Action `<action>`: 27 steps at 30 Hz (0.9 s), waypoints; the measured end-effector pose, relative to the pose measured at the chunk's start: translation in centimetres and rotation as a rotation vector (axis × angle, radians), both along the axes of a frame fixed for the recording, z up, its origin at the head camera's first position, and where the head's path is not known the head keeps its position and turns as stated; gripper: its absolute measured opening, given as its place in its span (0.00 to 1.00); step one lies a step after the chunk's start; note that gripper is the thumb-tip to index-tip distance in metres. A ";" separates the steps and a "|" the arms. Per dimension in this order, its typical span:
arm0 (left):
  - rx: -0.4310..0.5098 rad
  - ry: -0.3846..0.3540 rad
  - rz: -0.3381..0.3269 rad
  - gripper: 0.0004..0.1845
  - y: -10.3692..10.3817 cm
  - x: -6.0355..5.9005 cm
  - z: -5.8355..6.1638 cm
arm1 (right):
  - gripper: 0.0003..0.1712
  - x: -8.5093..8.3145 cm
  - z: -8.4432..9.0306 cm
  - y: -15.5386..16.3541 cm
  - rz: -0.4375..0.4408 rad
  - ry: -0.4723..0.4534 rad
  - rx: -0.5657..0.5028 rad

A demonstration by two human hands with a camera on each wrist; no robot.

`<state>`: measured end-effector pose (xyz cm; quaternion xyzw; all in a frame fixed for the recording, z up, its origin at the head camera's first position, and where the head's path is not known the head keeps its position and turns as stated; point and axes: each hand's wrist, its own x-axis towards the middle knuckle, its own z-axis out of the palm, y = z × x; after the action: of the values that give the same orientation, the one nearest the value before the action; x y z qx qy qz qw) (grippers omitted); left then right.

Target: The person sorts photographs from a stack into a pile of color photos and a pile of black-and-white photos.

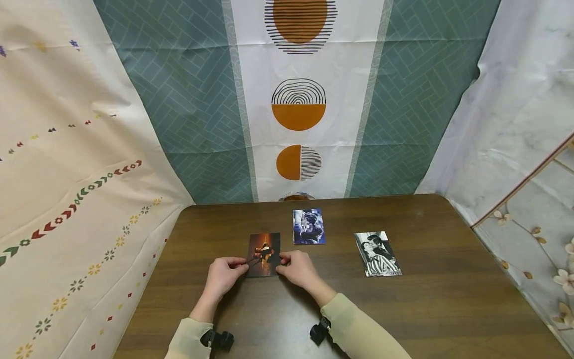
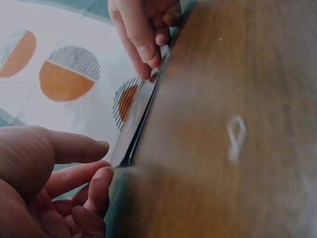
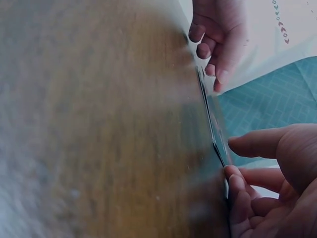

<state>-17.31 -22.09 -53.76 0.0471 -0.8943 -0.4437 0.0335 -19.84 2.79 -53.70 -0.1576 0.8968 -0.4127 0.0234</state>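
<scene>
Here your fingertips pinch the dark orange-lit photo (image 1: 263, 254) by its two side edges: your left hand (image 1: 222, 275) takes the left edge, your right hand (image 1: 299, 269) the right, thumbs and curled fingers closed narrow on the card. It sits low over the brown table (image 1: 430, 309), near its middle. Beyond it lies a blue photo (image 1: 309, 227); well apart to the right lies a black-and-white photo (image 1: 377, 253).
</scene>
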 end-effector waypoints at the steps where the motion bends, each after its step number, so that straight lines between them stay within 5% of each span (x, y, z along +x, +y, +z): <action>1: 0.002 0.003 0.000 0.09 0.1 -0.1 0.1 | 0.25 -0.1 0.0 0.1 0.003 -0.006 -0.007; 14: 0.094 0.084 -0.078 0.11 5.4 -1.7 1.5 | 0.20 -1.6 0.2 2.7 -0.029 0.014 -0.148; 27: 0.061 0.125 -0.182 0.13 11.4 -3.8 1.5 | 0.19 -3.1 0.2 8.5 -0.201 0.013 -0.112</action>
<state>-21.14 -10.70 -52.28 -0.0612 -0.8771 -0.4741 0.0473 -22.98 11.25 -53.47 -0.0704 0.8837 -0.4615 -0.0328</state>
